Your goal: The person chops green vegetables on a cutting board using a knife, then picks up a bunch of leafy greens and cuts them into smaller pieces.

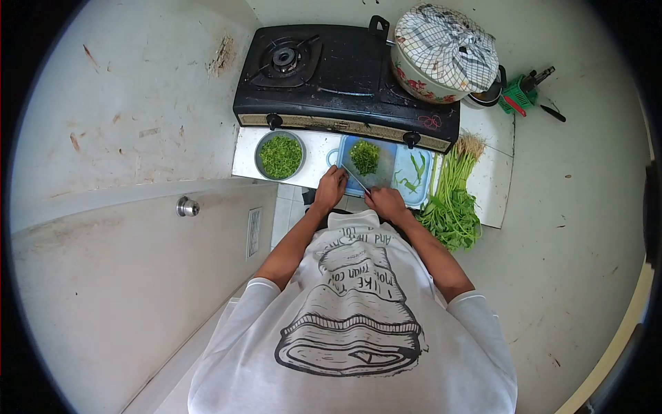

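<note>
A knife is held in my right hand, its blade slanting up and left over the near edge of the blue cutting board. My left hand is at the board's near left corner beside the knife tip, fingers drawn together; what they hold, if anything, is too small to make out. A pile of chopped greens sits on the board just beyond the blade. On the board's right part, possibly a separate tray, lie a few loose leaves.
A grey bowl of chopped greens stands at left. Leafy stalks with roots lie at right, leaves overhanging the counter edge. Behind are a black gas stove, a cloth-covered floral pot and a green basket with utensils.
</note>
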Tool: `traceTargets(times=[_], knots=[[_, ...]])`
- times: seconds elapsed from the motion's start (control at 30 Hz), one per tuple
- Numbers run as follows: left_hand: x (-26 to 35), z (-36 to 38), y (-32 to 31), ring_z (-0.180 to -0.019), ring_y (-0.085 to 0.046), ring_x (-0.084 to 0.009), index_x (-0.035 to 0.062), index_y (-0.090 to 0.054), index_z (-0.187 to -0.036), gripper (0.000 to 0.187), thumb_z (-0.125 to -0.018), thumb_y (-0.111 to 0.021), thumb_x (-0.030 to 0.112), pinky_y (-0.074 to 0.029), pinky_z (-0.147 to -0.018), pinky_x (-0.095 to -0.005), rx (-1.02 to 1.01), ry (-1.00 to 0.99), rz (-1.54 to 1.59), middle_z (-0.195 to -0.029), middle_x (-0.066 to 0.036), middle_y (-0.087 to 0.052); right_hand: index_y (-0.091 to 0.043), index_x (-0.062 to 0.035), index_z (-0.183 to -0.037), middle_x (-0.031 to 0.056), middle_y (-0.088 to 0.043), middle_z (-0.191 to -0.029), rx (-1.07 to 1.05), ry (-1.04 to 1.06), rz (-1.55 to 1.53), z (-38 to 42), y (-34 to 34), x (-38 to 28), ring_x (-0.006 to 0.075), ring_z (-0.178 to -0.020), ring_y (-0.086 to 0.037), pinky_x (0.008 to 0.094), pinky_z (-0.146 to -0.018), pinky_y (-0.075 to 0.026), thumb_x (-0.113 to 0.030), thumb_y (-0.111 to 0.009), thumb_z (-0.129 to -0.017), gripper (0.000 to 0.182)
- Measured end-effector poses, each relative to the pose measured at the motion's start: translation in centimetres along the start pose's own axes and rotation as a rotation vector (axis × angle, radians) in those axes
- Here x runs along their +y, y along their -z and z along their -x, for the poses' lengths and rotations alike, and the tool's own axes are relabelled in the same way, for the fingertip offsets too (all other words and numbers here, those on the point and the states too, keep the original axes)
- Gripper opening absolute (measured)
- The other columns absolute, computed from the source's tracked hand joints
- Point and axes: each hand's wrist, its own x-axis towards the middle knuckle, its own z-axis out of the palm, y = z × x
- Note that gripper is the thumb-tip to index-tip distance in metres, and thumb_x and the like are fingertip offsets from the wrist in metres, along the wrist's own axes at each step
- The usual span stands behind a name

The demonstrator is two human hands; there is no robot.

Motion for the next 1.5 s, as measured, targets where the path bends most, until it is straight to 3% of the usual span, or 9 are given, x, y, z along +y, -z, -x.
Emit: traceTargets(times=[0.23,0.53,0.63,0.8,1.3,1.5], knots=[[-0.2,-0.1,0.0,-0.088,-0.065,-0.0431,-0.0014,-0.067,-0.099,0.01,-0.09,-0.065,0.0,-0.053,-0.08,-0.0504,-0.013,-0.025,0.006,-0.095,-0.02,-0.061,-0.074,-0.0002,-0.086,0.0233,-0.073,-0.077,-0.004,-0.024,0.001,-0.6,-0.1,-1.1,0.04,-0.071,-0.074,0.0514,-0.068,-0.06,-0.031,-0.059,-0.098,0.037],[-0.7,-0.4,0.0,-0.085,-0.067,-0.0402,-0.001,-0.068,-0.096,0.008,-0.089,-0.066,-0.002,-0.054,-0.078,-0.0467,-0.014,-0.032,0.046,-0.091,-0.018,-0.063,-0.075,0.0004,-0.089,0.0239,-0.074,-0.081,-0.031,-0.087,-0.004,-0.8,0.3,-1.4,0.0396,-0.074,-0.074,0.0508,-0.07,-0.06,-0.034,-0.057,-0.099,0.04],[-1.0,-0.6,0.1,-0.084,-0.067,-0.0394,-0.0006,-0.068,-0.094,0.006,-0.088,-0.067,-0.002,-0.054,-0.077,-0.0456,-0.022,-0.035,0.067,-0.089,-0.017,-0.064,-0.072,-0.0003,-0.082,0.0232,-0.072,-0.074,0.072,-0.092,-0.034,-0.1,-0.3,-0.9,0.0408,-0.068,-0.072,0.051,-0.065,-0.059,-0.035,-0.058,-0.099,0.041],[-0.9,-0.9,0.5,-0.085,-0.067,-0.0395,-0.0002,-0.069,-0.092,0.004,-0.088,-0.069,-0.001,-0.054,-0.076,-0.0468,-0.063,-0.007,0.086,-0.089,-0.018,-0.065,-0.072,0.0002,-0.086,0.0225,-0.072,-0.074,0.04,-0.08,-0.029,0.0,-0.6,-0.9,0.0405,-0.07,-0.073,0.0514,-0.067,-0.059,-0.036,-0.058,-0.1,0.041],[-2.9,-0.6,1.1,-0.088,-0.065,-0.0441,0.0,-0.066,-0.103,0.011,-0.092,-0.066,0.0,-0.054,-0.076,-0.0516,-0.16,-0.267,-0.007,-0.101,-0.02,-0.059,-0.072,-0.0015,-0.088,0.0228,-0.073,-0.078,0.035,-0.131,-0.032,-2.0,-1.3,-3.0,0.0402,-0.071,-0.073,0.052,-0.068,-0.059,-0.036,-0.057,-0.1,0.04],[-3.5,-0.8,1.4,-0.09,-0.066,-0.0431,0.0013,-0.069,-0.104,0.012,-0.094,-0.065,0.004,-0.055,-0.078,-0.0502,-0.199,-0.207,-0.035,-0.1,-0.019,-0.062,-0.071,-0.0017,-0.091,0.0237,-0.073,-0.078,0.028,-0.193,-0.032,-1.1,-1.5,-2.5,0.0414,-0.073,-0.073,0.0531,-0.069,-0.059,-0.036,-0.056,-0.1,0.039]])
